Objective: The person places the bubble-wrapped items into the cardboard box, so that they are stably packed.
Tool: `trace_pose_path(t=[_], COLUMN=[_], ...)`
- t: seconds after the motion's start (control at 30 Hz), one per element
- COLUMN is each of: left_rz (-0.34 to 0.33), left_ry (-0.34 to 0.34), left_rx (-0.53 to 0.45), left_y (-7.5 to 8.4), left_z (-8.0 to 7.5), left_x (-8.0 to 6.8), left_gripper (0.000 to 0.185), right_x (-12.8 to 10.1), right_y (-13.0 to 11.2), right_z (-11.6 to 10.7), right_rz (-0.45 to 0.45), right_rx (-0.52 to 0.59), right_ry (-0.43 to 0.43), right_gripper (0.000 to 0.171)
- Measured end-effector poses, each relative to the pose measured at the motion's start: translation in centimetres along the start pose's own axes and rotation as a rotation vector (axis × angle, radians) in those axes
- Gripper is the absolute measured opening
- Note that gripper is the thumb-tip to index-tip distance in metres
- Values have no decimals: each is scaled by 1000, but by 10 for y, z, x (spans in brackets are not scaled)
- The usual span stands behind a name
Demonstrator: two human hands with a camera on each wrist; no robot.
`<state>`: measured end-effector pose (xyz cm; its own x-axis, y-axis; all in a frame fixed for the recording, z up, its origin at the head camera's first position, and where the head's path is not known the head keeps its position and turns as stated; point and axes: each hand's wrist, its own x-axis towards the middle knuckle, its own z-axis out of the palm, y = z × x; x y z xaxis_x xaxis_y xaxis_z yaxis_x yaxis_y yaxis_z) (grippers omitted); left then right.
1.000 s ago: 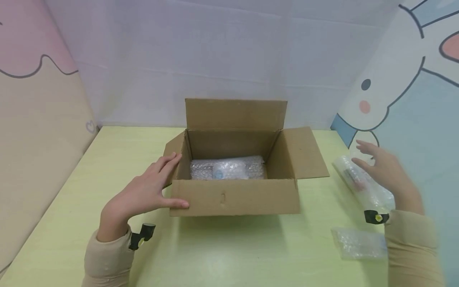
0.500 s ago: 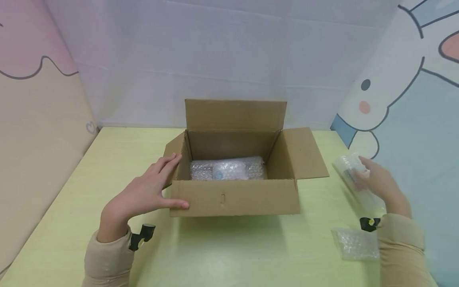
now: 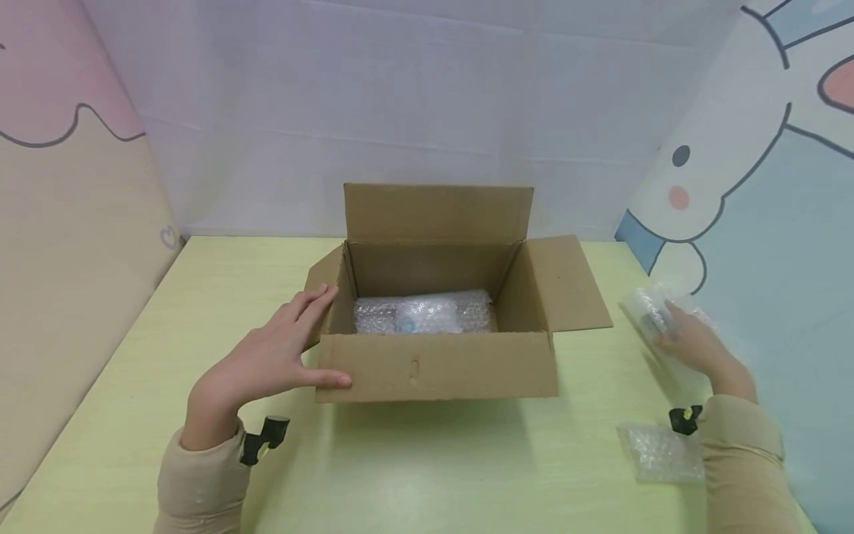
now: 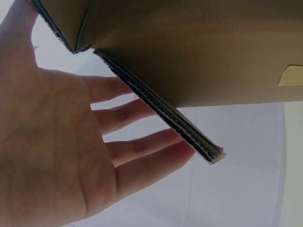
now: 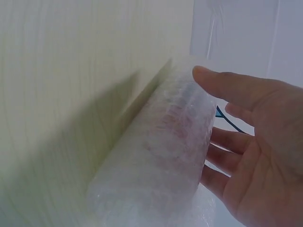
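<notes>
An open-topped cardboard box [image 3: 437, 367] stands on the pale yellow table [image 3: 427, 467]. Inside it lies a bubble-wrapped package [image 3: 427, 313] with a white and blue patch. My left hand [image 3: 267, 360] spans the box's near left corner, thumb on the front flap and nearly straight fingers against the left flap [image 4: 156, 106]. To the right, my right hand [image 3: 697, 343] holds a bubble-wrapped roll [image 5: 163, 142], with thumb and fingers on either side. Something reddish and dark shows through its wrap. The fingertips behind the roll are hidden in the right wrist view.
A flat piece of bubble wrap [image 3: 663, 452] lies on the table beside my right sleeve. The box's right flap [image 3: 570, 283] sticks out toward the roll, and its back flap [image 3: 439, 213] stands up. A white curtain [image 3: 400, 111] hangs behind the table.
My right hand has come down and left from above the roll, and its fingers have closed in on it. My left hand and the box have stayed where they were.
</notes>
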<state>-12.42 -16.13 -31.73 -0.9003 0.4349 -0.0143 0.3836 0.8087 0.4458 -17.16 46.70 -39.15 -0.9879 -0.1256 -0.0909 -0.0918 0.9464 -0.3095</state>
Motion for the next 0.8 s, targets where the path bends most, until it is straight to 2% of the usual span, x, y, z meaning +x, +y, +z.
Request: trace_pose_path(t=[0.13,0.37,0.8], left_rz=[6,6,3], left_ry=[4,6,0], left_rx=[3,1,-6], left_y=[0,-1,-1], left_z=[1,0,0], left_x=[1,0,0], left_gripper=[116,115,116], right_x=[1,0,-6], right_y=[2,0,2], right_z=[3,7,10], right_rz=[-59,-145,-63], right_rx=[-31,-70,-22], right_ry=[13,58,30], right_gripper=[80,72,76])
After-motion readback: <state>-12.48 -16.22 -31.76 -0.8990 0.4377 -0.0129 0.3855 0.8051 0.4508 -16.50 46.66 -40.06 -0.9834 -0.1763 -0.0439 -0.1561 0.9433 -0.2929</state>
